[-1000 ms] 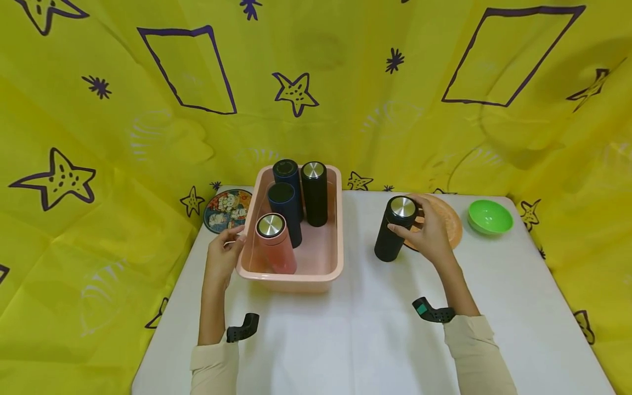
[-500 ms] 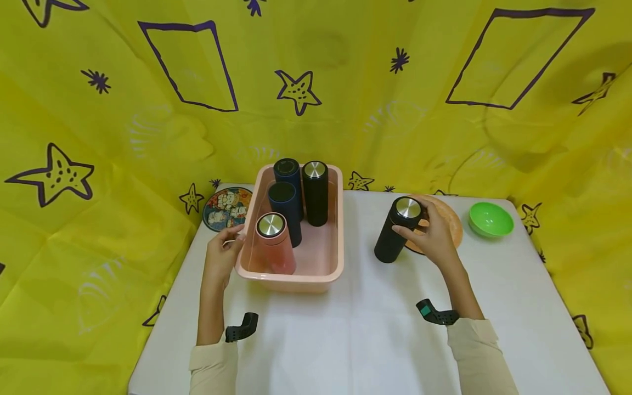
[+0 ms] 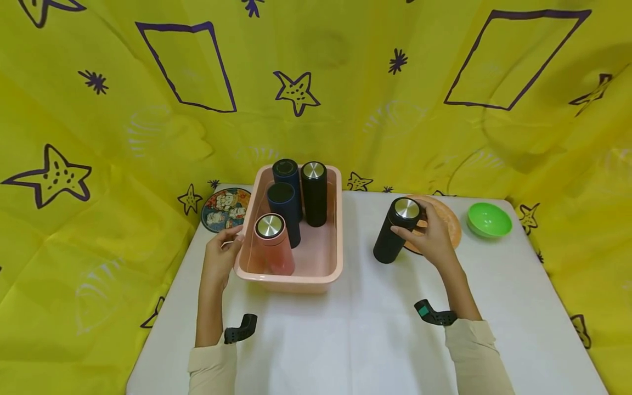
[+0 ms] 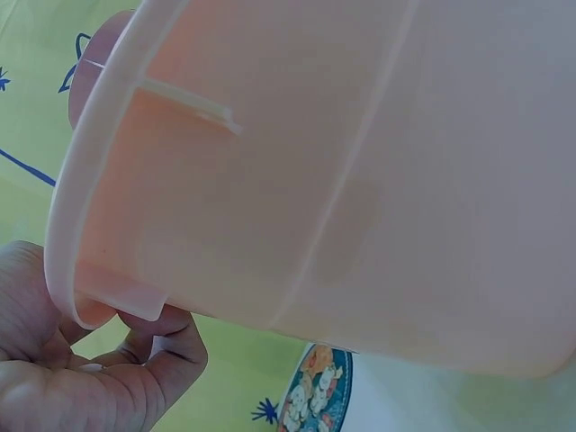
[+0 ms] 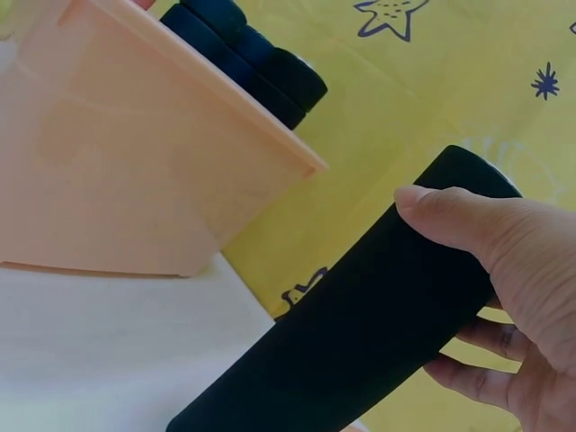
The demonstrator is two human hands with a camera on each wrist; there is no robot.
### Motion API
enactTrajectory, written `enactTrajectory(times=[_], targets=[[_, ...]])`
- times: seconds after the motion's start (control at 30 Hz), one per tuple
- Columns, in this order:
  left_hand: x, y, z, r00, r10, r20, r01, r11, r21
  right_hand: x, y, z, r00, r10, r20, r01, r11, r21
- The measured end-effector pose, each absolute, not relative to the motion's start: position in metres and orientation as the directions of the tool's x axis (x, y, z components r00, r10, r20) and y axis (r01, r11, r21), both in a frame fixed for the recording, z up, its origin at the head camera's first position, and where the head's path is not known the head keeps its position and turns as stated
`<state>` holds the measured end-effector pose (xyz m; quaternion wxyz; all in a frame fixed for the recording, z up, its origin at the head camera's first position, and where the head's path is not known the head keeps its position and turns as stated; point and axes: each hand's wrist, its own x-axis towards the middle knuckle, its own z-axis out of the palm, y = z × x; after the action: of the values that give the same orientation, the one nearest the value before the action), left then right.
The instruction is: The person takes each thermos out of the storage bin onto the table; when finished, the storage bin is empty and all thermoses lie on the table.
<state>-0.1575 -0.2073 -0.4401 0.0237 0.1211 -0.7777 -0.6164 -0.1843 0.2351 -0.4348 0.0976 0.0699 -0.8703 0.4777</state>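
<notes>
tub: a pale pink rectangular plastic tub with rounded corners [image 3: 291,278] sits on the white table [image 3: 385,345]
left hand: at the tub's left rim [image 3: 219,258], thumb and fingers curled in a pinch with only that rim between them
right hand: well to the right of the tub [image 3: 432,236], thumb on one side and fingers round the other, spread by the width of the flask they grip near its top
gripped flask: a matte black cylindrical flask with a shiny silver lid top [image 3: 389,238], right of the tub and apart from it; whether its base touches the table cannot be told
flasks in the tub: a pink cylindrical flask with a silver lid top [image 3: 280,257] at its front left, a dark blue cylindrical flask [image 3: 292,222] behind that, a second dark blue cylindrical flask [image 3: 287,174] at the back, and another black cylindrical flask with a silver lid top [image 3: 315,200] just right of it
left of the tub: a round printed mat [image 3: 217,216]
right of the tub: a flat round orange plate [image 3: 450,222] beyond the gripped flask, then a bright green round bowl [image 3: 489,219]
behind the tub: a yellow cloth with purple stars [image 3: 340,131]
</notes>
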Motion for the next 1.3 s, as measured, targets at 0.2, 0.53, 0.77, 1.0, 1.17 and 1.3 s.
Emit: enactTrajectory(times=[0.2,0.53,0.77,1.0,1.17,1.3], targets=[[-0.156,-0.208,-0.439,-0.967,-0.226,-0.115,-0.164,0.216,0.963,-0.185,0.233,-0.435,-0.971,-0.033,0.239,-0.221,0.519,-0.826],[-0.154,-0.209,-0.44,-0.967,-0.226,-0.117,-0.167,0.216,0.962,-0.184,0.233,-0.436,-0.971,-0.026,0.236,-0.213,0.533,-0.819],[-0.154,-0.21,-0.44,-0.967,-0.222,-0.121,-0.167,0.203,0.965,-0.185,0.233,-0.434,-0.97,-0.045,0.238,-0.225,0.539,-0.812],[-0.156,-0.209,-0.438,-0.97,-0.22,-0.108,-0.154,0.205,0.966,-0.185,0.235,-0.433,-0.968,-0.061,0.242,-0.238,0.518,-0.822],[-0.155,-0.207,-0.438,-0.968,-0.22,-0.121,-0.168,0.209,0.963,-0.184,0.236,-0.43,-0.966,-0.056,0.252,-0.243,0.526,-0.815],[-0.154,-0.205,-0.438,-0.967,-0.219,-0.127,-0.174,0.211,0.962,-0.182,0.236,-0.424,-0.961,-0.05,0.27,-0.255,0.525,-0.812]])
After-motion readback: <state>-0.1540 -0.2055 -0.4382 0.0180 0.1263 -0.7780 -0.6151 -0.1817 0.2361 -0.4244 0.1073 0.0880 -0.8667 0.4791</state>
